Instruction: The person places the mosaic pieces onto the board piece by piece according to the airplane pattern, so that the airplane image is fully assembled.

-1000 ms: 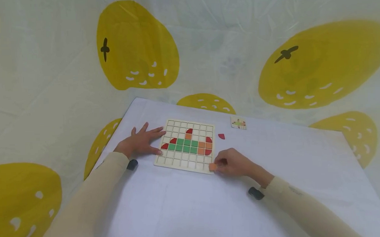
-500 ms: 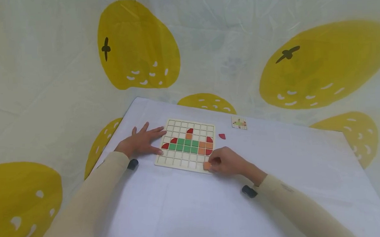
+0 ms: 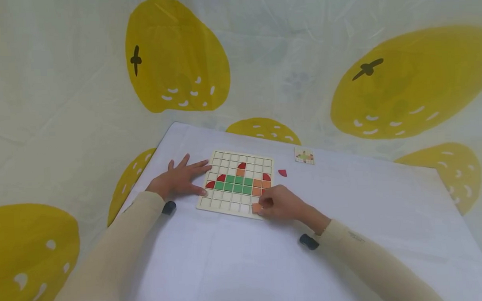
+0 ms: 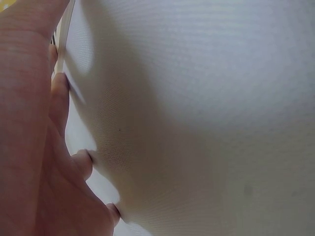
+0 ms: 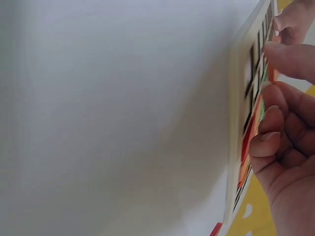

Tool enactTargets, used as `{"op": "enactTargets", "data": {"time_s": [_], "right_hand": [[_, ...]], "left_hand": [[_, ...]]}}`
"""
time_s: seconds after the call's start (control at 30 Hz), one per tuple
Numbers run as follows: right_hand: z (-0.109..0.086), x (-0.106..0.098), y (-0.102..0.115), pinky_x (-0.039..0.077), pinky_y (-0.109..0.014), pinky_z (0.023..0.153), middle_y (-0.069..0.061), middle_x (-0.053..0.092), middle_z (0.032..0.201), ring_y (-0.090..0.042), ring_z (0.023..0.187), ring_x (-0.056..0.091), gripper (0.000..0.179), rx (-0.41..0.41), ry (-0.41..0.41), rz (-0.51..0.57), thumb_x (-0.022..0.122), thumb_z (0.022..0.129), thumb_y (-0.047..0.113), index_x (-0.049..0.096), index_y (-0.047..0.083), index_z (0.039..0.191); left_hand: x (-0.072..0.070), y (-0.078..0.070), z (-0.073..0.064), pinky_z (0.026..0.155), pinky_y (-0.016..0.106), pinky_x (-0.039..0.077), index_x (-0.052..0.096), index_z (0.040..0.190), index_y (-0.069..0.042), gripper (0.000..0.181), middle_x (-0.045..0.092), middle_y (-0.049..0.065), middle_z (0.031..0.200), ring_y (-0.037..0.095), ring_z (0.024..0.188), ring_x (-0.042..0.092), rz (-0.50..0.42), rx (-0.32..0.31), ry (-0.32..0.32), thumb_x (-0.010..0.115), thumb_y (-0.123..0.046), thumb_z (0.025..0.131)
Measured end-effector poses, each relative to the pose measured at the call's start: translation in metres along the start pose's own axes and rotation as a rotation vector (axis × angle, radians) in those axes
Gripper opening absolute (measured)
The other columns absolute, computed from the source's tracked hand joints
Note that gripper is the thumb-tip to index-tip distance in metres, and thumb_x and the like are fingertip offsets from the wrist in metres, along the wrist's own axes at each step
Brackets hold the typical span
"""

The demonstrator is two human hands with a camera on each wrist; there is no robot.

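Note:
A pale wooden grid board lies on the white-covered table, with green squares, orange squares and red quarter-round pieces set in its cells. My right hand pinches an orange square tile between thumb and finger, over the board's lower right corner. In the right wrist view, the tile shows between thumb and fingertip, close to the board's face. My left hand lies with fingers spread, thumb and a fingertip on the board's left edge. The right hand partly covers a red piece on the board's right side.
Off the board's upper right lies a loose red quarter-round piece. Farther back, near the table's rear edge, rests a small square pattern card. A fabric backdrop with yellow fruit prints hangs behind the table.
The right hand has slid left with the orange tile, from the board's lower right corner inward along its bottom row. The left hand has stayed in place.

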State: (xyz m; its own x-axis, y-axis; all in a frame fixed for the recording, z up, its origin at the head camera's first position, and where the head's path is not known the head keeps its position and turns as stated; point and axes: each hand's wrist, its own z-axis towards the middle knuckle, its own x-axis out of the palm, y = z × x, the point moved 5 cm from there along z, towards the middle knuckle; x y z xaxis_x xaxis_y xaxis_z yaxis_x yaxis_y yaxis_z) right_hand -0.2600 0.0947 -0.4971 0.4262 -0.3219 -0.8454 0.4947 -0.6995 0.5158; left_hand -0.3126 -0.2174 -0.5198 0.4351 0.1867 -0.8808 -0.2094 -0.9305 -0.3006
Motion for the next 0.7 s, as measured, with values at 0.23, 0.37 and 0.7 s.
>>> {"op": "enactTargets", "data": {"time_s": [0.23,0.37,0.7], "right_hand": [[0.008,0.001,0.012,0.046,-0.021,0.063,0.01,0.058,0.068,-0.009,0.069,0.054,0.016,-0.005,-0.011,0.007,0.085,0.088,0.029,0.08,0.016,0.096],[0.013,0.004,0.012,0.045,-0.021,0.062,0.008,0.058,0.068,-0.009,0.069,0.054,0.017,0.024,-0.018,0.016,0.085,0.088,0.03,0.08,0.016,0.096],[0.024,0.009,0.019,0.05,-0.024,0.065,0.007,0.063,0.072,-0.012,0.073,0.058,0.02,0.06,-0.028,0.04,0.084,0.088,0.027,0.081,0.014,0.103]], "left_hand": [[-0.001,-0.001,0.0,0.121,0.08,-0.008,0.023,0.162,-0.051,0.103,0.012,-0.019,0.176,0.043,0.163,-0.013,-0.001,0.005,0.007,0.07,-0.082,0.076],[-0.001,0.001,0.0,0.122,0.079,-0.008,0.023,0.161,-0.054,0.102,0.012,-0.021,0.175,0.042,0.164,-0.013,-0.001,0.003,0.001,0.07,-0.083,0.076],[0.001,0.002,-0.001,0.123,0.078,-0.009,0.023,0.16,-0.055,0.1,0.012,-0.023,0.175,0.04,0.164,-0.014,-0.016,0.0,-0.001,0.069,-0.083,0.076]]}}
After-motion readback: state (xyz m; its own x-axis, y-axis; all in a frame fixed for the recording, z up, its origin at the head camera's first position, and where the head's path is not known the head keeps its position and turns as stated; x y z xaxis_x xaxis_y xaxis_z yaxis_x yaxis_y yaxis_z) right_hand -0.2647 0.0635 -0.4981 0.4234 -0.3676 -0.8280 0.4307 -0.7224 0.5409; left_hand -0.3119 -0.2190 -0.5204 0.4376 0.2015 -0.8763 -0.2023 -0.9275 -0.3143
